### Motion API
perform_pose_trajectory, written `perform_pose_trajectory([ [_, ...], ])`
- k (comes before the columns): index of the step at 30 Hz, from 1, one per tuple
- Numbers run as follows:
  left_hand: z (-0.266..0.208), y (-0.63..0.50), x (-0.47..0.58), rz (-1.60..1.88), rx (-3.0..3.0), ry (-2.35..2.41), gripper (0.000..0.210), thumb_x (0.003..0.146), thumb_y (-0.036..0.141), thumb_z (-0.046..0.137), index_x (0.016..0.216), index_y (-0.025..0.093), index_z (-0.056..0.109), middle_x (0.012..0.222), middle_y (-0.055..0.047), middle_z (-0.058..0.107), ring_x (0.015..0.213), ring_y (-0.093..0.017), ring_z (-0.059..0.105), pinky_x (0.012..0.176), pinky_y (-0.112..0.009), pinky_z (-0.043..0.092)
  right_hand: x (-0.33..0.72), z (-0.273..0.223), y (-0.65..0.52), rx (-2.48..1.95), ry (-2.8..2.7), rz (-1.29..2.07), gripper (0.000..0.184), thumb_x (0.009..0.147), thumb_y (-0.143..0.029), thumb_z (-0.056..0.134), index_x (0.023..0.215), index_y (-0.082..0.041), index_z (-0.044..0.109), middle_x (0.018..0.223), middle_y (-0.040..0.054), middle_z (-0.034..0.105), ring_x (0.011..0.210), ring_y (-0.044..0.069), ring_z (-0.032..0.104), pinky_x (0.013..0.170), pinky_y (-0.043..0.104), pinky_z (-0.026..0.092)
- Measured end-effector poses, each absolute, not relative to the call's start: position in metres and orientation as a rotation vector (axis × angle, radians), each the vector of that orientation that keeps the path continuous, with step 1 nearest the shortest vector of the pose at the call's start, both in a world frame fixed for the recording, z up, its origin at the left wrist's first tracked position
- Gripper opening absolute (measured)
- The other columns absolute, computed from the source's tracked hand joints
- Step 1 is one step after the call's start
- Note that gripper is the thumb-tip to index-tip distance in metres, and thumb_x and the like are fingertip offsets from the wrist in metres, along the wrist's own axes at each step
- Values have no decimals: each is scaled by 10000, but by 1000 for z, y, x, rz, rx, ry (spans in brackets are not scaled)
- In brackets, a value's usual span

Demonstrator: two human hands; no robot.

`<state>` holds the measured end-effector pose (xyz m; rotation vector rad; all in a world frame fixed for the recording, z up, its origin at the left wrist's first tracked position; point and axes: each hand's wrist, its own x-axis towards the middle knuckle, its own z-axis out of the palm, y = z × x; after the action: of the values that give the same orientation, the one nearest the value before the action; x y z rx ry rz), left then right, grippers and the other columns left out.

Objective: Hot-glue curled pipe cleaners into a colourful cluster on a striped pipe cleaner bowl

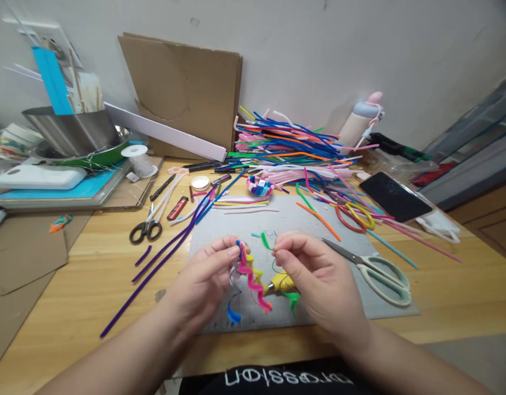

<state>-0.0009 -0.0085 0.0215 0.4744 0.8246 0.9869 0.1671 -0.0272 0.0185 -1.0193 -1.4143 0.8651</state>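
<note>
My left hand [215, 266] pinches the top of a bundle of curled pipe cleaners [255, 277], pink and yellow ones among them, which dangle below the fingers. A blue curl [234, 315] on a thin stem hangs lower at the left. In my right hand [314, 274], thumb and fingertips close on a green pipe cleaner [265, 241] with a bare, wire-like stretch. Another green curl [292, 299] shows below that hand. Behind the hands, a yellow-handled tool [280, 282] with a metal tip lies on the grey mat [244, 219], partly hidden.
Green-handled scissors [384, 277] lie right of my right hand, black scissors [146, 230] to the left. Purple pipe cleaners [154, 271] stretch across the wooden table. A large pipe cleaner pile [294, 145], a phone [394, 196] and cardboard [182, 93] stand or lie farther back.
</note>
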Motion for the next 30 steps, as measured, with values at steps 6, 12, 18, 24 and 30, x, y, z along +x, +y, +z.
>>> perform_pose_trajectory([
  [6, 21, -9, -2, 930, 413, 734, 189, 631, 160, 803, 770, 101, 688, 668, -5, 662, 540, -67, 571, 506, -152, 445, 172, 26, -31, -976, -1687, 634, 110, 861, -126, 588, 857, -231, 621, 805, 0, 630, 777, 145, 600, 686, 278, 490],
  [12, 16, -9, -2, 916, 422, 757, 187, 654, 169, 784, 795, 119, 673, 722, -26, 661, 575, -83, 571, 540, -169, 441, 170, 23, -34, -892, -1913, 381, 166, 848, -84, 608, 944, -220, 608, 853, 17, 669, 799, 153, 618, 715, 307, 496],
  [18, 14, -11, 1, 902, 476, 722, 151, 684, 182, 762, 793, 130, 671, 738, -32, 663, 613, -98, 580, 581, -190, 430, 168, 20, -34, -908, -1905, 357, 166, 849, -87, 607, 949, -219, 607, 847, 16, 677, 807, 159, 625, 724, 316, 494],
  [24, 14, -12, 1, 932, 506, 732, 165, 667, 183, 772, 781, 131, 664, 723, -33, 663, 645, -117, 589, 613, -212, 440, 167, 20, -35, -921, -1908, 356, 175, 844, -82, 608, 948, -222, 605, 853, 13, 680, 795, 161, 627, 717, 322, 485],
  [30, 13, -12, 0, 934, 524, 738, 170, 672, 193, 772, 781, 136, 655, 715, -27, 656, 643, -114, 580, 615, -211, 446, 167, 18, -35, -922, -1908, 359, 156, 845, -87, 608, 936, -214, 604, 847, 15, 680, 803, 159, 625, 720, 323, 481],
])
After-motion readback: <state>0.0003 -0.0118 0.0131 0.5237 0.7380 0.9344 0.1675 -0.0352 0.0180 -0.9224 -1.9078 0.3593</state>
